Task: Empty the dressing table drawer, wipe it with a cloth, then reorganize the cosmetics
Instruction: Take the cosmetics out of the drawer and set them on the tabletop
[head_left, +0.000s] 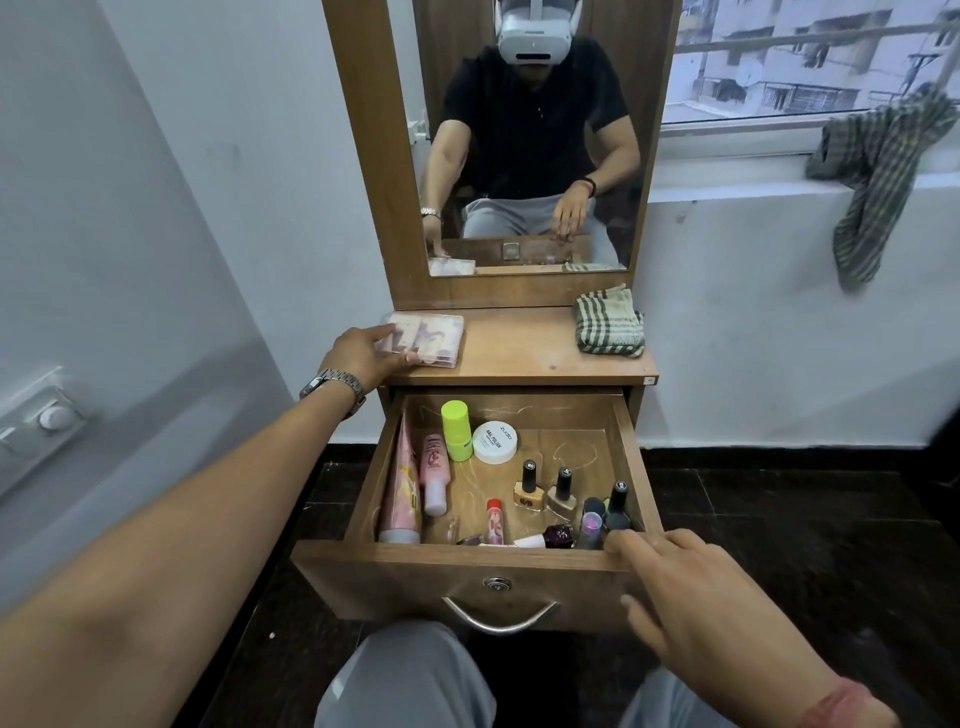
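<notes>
The wooden drawer (467, 569) is pulled out, and cosmetics lie in it: a pink tube (402, 486), a pink bottle (435, 473), a lime-green stick (456, 430), a white nail-polish-remover jar (495, 441) and several nail polish bottles (563, 491). My left hand (363, 356) holds a clear plastic case (428, 340) by its left end on the dressing table top (519, 353). My right hand (691, 597) hovers over the drawer's front right corner with fingers spread, holding nothing. A folded checked cloth (609, 323) lies on the top at the right.
A mirror (524, 135) stands behind the table top and reflects me seated. A striped cloth (878, 182) hangs off the window ledge at the right. A wall switch (49, 415) sits at the left. My knees are just under the drawer front; the floor is dark.
</notes>
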